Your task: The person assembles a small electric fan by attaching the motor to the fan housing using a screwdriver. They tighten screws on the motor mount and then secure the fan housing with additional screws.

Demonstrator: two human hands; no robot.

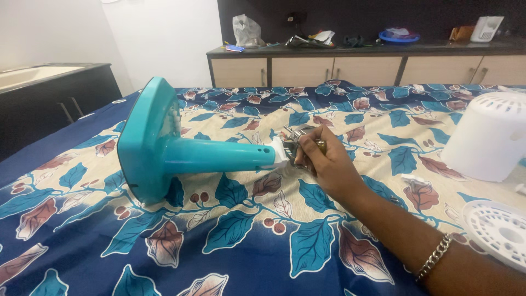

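Head view: one teal stand [164, 145], one hand [329, 161].

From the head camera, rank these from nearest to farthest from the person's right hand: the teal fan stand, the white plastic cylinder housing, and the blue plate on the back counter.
1. Teal fan stand: lying on the bedspread, its neck end right at the right hand.
2. White plastic cylinder housing: on the bed's right side.
3. Blue plate: far back on the dark counter.
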